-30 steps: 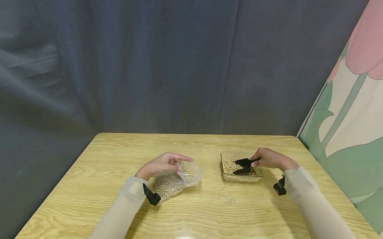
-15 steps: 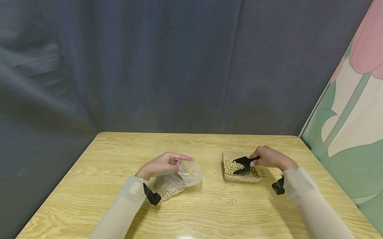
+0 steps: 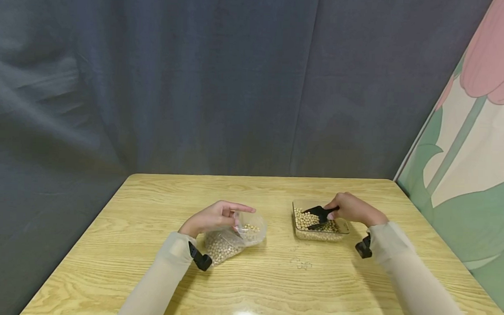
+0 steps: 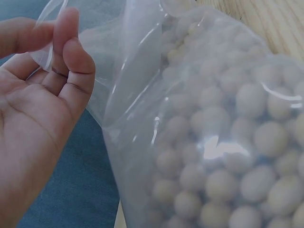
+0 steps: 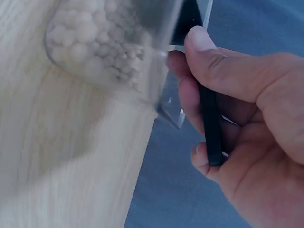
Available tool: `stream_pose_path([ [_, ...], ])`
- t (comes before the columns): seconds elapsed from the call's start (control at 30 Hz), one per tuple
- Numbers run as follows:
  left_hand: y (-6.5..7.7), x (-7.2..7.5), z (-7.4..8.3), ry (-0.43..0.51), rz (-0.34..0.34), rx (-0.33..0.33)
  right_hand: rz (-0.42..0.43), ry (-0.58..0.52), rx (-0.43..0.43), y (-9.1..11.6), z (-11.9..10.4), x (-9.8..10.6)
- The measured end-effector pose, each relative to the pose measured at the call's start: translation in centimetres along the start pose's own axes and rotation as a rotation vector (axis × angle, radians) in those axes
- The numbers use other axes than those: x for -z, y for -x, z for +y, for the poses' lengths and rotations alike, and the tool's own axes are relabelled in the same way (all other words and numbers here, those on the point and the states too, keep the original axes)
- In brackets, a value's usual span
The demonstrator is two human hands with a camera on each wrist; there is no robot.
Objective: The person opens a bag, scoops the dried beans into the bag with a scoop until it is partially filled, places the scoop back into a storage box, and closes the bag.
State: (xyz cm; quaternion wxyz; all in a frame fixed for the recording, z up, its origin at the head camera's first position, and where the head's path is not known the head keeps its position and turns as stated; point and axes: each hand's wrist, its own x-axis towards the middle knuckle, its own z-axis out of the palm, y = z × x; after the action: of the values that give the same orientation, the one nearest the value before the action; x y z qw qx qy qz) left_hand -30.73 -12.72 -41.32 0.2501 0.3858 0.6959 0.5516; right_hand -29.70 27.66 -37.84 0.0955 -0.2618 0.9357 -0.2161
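My left hand pinches the rim of a clear plastic bag between thumb and fingers, its mouth facing right. Round pale beans fill the bag's lower part, which lies on the table. In the head view, my right hand grips the handle of a small black scoop; the right wrist view shows the fingers curled round that handle. The scoop's blade sits among the beans in a clear rectangular container, its front edge sunk in them.
A light wood-grain table bears both bag and container, with a gap between them. Behind its far edge hangs a dark blue curtain. A wall with a painted tulip stands along the right side.
My right hand has moved slightly left, pushing the scoop a little further left among the beans. My left hand and the bag have stayed nearly still.
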Motion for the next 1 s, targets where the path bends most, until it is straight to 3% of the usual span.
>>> stream_pose_path([
  [0.47, -0.4, -0.1, 0.0, -0.021, -0.005, 0.004, -0.012, -0.063, 0.013, 0.0, 1.4, -1.1],
  [1.0, -0.4, -0.1, 0.0, -0.017, 0.005, 0.020, -0.054, -0.134, -0.051, -0.1, 1.5, -1.6],
])
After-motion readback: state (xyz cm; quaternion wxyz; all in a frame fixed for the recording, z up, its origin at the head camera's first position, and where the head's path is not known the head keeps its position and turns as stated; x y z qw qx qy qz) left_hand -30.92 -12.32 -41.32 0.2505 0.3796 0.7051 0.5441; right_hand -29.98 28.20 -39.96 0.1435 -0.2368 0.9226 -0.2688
